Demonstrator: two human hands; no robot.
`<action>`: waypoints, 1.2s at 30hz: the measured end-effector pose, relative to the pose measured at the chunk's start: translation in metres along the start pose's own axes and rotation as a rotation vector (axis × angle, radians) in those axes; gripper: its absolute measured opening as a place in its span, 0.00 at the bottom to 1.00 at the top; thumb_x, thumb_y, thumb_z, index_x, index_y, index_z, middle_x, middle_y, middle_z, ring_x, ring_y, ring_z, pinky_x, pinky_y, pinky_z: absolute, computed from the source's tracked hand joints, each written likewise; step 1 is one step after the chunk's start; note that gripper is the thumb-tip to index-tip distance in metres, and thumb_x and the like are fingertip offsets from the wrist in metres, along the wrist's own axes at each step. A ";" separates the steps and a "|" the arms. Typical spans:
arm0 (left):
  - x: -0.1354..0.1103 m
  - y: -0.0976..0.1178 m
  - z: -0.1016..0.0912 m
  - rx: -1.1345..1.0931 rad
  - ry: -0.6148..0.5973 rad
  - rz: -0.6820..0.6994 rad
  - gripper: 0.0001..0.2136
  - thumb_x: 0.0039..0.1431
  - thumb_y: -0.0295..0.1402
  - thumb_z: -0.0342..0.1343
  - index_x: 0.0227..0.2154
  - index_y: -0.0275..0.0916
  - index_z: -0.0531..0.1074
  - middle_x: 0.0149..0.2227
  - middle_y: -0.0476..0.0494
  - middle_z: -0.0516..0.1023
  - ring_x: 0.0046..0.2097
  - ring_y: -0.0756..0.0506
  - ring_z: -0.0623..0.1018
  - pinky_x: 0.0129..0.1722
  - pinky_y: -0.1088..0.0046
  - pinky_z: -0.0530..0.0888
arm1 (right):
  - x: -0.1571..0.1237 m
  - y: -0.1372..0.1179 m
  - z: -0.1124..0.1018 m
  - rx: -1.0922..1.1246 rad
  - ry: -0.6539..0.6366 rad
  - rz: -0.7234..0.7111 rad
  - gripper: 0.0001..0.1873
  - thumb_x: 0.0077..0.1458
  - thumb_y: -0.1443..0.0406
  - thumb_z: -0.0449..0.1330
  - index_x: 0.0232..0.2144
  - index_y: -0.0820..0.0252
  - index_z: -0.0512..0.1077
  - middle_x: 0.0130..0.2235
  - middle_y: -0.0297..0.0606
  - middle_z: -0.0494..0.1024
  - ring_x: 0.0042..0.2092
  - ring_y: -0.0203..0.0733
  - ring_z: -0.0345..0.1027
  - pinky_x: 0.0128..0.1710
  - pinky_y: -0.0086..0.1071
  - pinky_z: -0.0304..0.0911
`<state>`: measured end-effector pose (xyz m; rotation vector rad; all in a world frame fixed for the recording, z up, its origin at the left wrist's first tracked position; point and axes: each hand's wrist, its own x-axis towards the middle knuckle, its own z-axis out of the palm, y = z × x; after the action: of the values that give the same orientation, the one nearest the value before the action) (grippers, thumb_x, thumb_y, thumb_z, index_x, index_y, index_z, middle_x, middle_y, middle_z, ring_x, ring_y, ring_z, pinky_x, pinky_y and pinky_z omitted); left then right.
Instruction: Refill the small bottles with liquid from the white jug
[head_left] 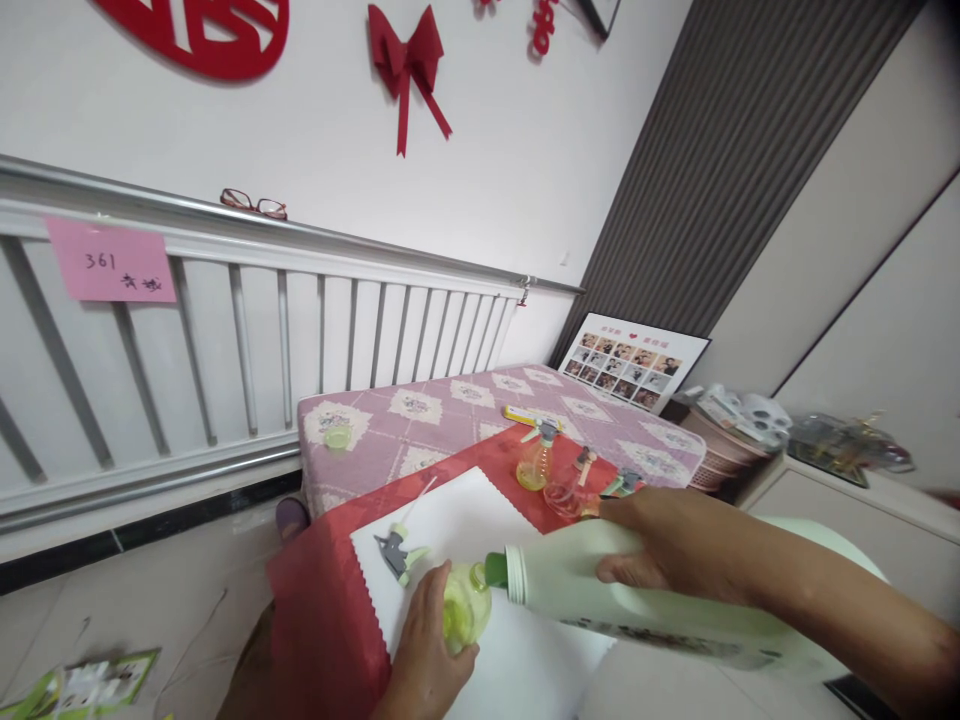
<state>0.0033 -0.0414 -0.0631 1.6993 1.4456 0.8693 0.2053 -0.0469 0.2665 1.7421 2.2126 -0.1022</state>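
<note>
My left hand is wrapped round a small yellow-green spray bottle without its head, standing on a white mat. My right hand grips a large pale green jug, tipped on its side. The jug's green spout touches the small bottle's mouth. A grey and green trigger spray head with its thin tube lies on the mat just left of the bottle.
A red cloth lies under the mat, over a pink patterned tablecloth. Two more small spray bottles stand beyond my right hand. A green cap sits far left. A radiator, photo board and cluttered cabinet surround the table.
</note>
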 end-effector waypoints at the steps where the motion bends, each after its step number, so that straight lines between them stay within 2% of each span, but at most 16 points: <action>1: 0.000 0.000 0.000 0.002 -0.001 0.002 0.44 0.43 0.28 0.56 0.66 0.31 0.49 0.69 0.35 0.54 0.70 0.39 0.55 0.70 0.61 0.55 | 0.001 0.001 0.001 -0.001 0.003 -0.003 0.14 0.51 0.52 0.58 0.33 0.55 0.73 0.37 0.45 0.81 0.37 0.55 0.74 0.33 0.38 0.59; 8: -0.002 0.003 0.000 -0.012 0.011 -0.008 0.44 0.42 0.27 0.56 0.65 0.33 0.49 0.69 0.36 0.56 0.69 0.39 0.56 0.70 0.62 0.55 | 0.002 0.001 0.001 0.009 0.008 -0.005 0.14 0.52 0.52 0.58 0.33 0.55 0.74 0.37 0.45 0.81 0.38 0.56 0.74 0.33 0.38 0.59; 23: 0.000 0.000 0.002 -0.013 0.008 -0.015 0.44 0.41 0.29 0.57 0.65 0.33 0.49 0.69 0.34 0.55 0.70 0.37 0.55 0.69 0.60 0.56 | 0.000 -0.007 -0.006 -0.002 -0.006 0.022 0.15 0.51 0.52 0.58 0.33 0.54 0.74 0.37 0.46 0.82 0.38 0.57 0.75 0.32 0.38 0.59; 29: -0.002 0.007 -0.002 0.014 0.026 -0.009 0.43 0.42 0.27 0.56 0.65 0.29 0.50 0.69 0.32 0.56 0.70 0.38 0.56 0.70 0.61 0.55 | 0.001 -0.003 -0.002 -0.023 -0.001 0.000 0.15 0.51 0.51 0.58 0.33 0.54 0.74 0.37 0.46 0.81 0.39 0.58 0.74 0.33 0.39 0.59; 36: -0.003 0.007 -0.001 0.011 0.041 -0.004 0.43 0.42 0.26 0.55 0.65 0.32 0.50 0.68 0.34 0.57 0.69 0.38 0.56 0.69 0.61 0.56 | 0.002 -0.003 -0.003 -0.026 0.007 -0.012 0.16 0.52 0.51 0.57 0.34 0.55 0.74 0.38 0.47 0.81 0.39 0.59 0.74 0.33 0.40 0.59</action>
<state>0.0054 -0.0445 -0.0566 1.6956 1.4826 0.9005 0.2011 -0.0450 0.2677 1.7181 2.2200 -0.0695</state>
